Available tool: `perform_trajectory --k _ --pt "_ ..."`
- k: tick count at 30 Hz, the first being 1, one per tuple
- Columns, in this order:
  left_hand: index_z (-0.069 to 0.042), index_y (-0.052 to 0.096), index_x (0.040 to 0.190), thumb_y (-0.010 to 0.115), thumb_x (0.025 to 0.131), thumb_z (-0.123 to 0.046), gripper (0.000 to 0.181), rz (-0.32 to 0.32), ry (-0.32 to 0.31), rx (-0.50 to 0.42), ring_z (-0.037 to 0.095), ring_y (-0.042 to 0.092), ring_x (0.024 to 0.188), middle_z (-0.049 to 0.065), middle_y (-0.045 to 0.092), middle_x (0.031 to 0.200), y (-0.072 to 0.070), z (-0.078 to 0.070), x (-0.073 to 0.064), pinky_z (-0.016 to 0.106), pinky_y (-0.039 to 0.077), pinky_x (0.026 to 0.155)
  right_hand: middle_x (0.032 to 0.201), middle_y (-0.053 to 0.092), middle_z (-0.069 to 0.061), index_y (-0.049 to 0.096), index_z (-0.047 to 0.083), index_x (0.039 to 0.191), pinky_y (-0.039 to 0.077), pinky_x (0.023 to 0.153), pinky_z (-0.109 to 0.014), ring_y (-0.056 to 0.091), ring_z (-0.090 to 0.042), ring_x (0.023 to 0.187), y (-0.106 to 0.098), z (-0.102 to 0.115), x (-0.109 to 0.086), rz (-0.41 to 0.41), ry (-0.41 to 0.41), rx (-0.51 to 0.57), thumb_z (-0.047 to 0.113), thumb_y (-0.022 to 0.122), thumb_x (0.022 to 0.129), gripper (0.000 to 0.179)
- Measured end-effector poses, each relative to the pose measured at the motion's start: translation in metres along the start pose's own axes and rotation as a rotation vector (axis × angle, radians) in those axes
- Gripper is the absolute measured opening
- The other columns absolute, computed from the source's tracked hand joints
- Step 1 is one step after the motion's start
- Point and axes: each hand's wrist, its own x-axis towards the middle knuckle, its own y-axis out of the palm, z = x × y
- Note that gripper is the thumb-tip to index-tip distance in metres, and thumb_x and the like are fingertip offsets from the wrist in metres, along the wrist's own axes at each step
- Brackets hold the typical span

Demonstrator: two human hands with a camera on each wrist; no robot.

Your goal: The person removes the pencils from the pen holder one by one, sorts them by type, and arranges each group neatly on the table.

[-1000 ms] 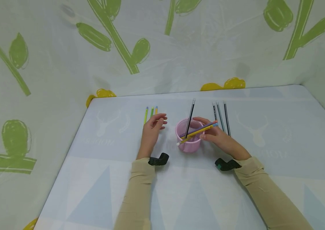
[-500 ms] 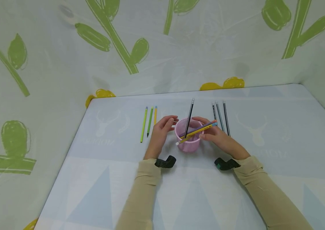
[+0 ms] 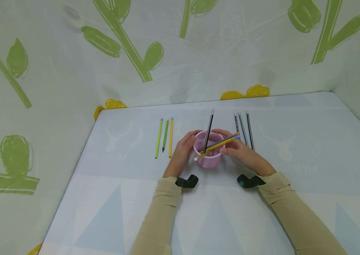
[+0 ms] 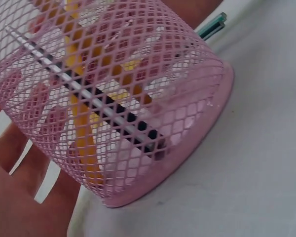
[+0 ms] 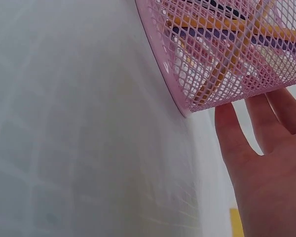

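Note:
A pink mesh pencil holder (image 3: 209, 163) stands upright on the table between my hands. My left hand (image 3: 181, 154) holds its left side, fingers reaching round behind the mesh (image 4: 138, 98). On the opposite side my right hand (image 3: 243, 154) grips it, thumb in front and fingers at the back, beside the mesh in the right wrist view. A black pencil (image 3: 210, 122) stands steeply inside it. Yellow pencils (image 3: 219, 144) and a purple one lean in it at a low slant; their ends poke over the rim.
Left of the holder lie two green pencils (image 3: 159, 138) and a yellow one (image 3: 171, 138), side by side. Dark pencils (image 3: 250, 131) and a teal one (image 3: 243, 127) lie beyond the right hand. A patterned cloth wall (image 3: 199, 71) rises behind the table.
My left hand has moved right, away from the green and yellow pencils, and now meets the pencil holder. The right hand and the holder stay nearly in place.

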Motion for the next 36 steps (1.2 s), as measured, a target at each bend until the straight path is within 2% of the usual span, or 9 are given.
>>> perform_trajectory --k 3,6,13,17,21,24,29,33,36 --pt "-0.029 0.046 0.128 0.036 0.090 -0.053 0.047 0.073 -0.046 0.011 0.008 0.038 0.120 -0.009 0.046 0.128 0.001 0.001 -0.002 0.037 0.026 0.102 0.139 0.031 0.003 0.028 0.032 0.138 0.027 0.096 -0.056 0.037 -0.026 0.122 0.000 0.000 0.001 -0.001 -0.004 -0.008 0.013 0.046 0.092 0.053" --pt "-0.031 0.042 0.131 0.035 0.088 -0.055 0.050 0.113 -0.071 0.012 0.009 0.037 0.121 -0.009 0.044 0.131 0.001 0.002 -0.003 0.038 0.025 0.102 0.140 0.030 0.001 0.027 0.031 0.138 0.026 0.097 -0.056 0.035 -0.027 0.123 0.000 0.000 0.001 0.000 -0.012 -0.007 0.012 0.045 0.092 0.053" --pt "-0.032 0.043 0.131 0.037 0.087 -0.057 0.052 0.120 -0.071 0.028 0.007 0.036 0.122 -0.009 0.044 0.131 0.000 0.005 -0.003 0.038 0.023 0.103 0.141 0.026 -0.003 0.027 0.026 0.139 0.020 0.096 -0.059 0.027 -0.029 0.126 0.005 0.001 0.003 -0.027 -0.063 0.034 0.010 0.043 0.090 0.054" --pt "-0.028 0.041 0.133 0.036 0.091 -0.048 0.047 0.144 -0.081 0.030 0.008 0.033 0.124 -0.007 0.043 0.133 -0.001 -0.002 -0.004 0.037 0.022 0.104 0.140 0.028 -0.009 0.025 0.021 0.140 0.020 0.096 -0.058 0.025 -0.030 0.126 0.010 -0.002 0.006 -0.052 -0.127 0.035 0.008 0.042 0.087 0.057" --pt "-0.020 0.040 0.135 0.033 0.096 -0.035 0.043 0.154 -0.073 0.041 0.013 0.034 0.125 0.000 0.043 0.134 -0.002 -0.015 -0.008 0.036 0.023 0.104 0.138 0.032 -0.008 0.027 0.025 0.139 0.021 0.097 -0.056 0.027 -0.028 0.125 0.015 -0.003 0.008 -0.100 -0.098 0.035 0.015 0.044 0.091 0.052" --pt "-0.016 0.040 0.135 0.032 0.096 -0.032 0.043 0.153 -0.072 0.044 0.015 0.036 0.124 0.002 0.044 0.133 -0.002 -0.020 -0.010 0.034 0.025 0.103 0.136 0.035 -0.005 0.031 0.028 0.137 0.021 0.098 -0.055 0.028 -0.024 0.125 0.019 0.001 0.009 -0.145 -0.026 0.040 0.020 0.047 0.092 0.048" --pt "-0.015 0.039 0.135 0.031 0.096 -0.033 0.044 0.154 -0.074 0.047 0.014 0.037 0.124 0.003 0.044 0.133 -0.001 -0.022 -0.011 0.032 0.026 0.102 0.135 0.037 -0.004 0.035 0.024 0.135 0.023 0.099 -0.052 0.027 -0.024 0.125 0.025 0.027 0.011 -0.199 0.075 0.014 0.018 0.050 0.091 0.047" --pt "-0.013 0.040 0.135 0.031 0.097 -0.033 0.044 0.146 -0.058 0.058 0.012 0.037 0.123 0.004 0.044 0.133 -0.002 -0.023 -0.010 0.031 0.026 0.102 0.133 0.042 0.001 0.044 0.023 0.130 0.029 0.098 -0.049 0.033 -0.019 0.124 0.024 0.034 0.017 -0.221 0.025 -0.042 0.022 0.054 0.089 0.042" --pt "-0.010 0.040 0.134 0.032 0.097 -0.031 0.044 0.143 -0.038 0.055 0.012 0.036 0.123 0.006 0.044 0.134 -0.002 -0.022 -0.009 0.030 0.026 0.102 0.126 0.050 0.003 0.051 0.023 0.123 0.031 0.097 -0.045 0.041 -0.014 0.118 0.023 0.030 0.023 -0.251 0.006 -0.032 0.027 0.057 0.087 0.037"
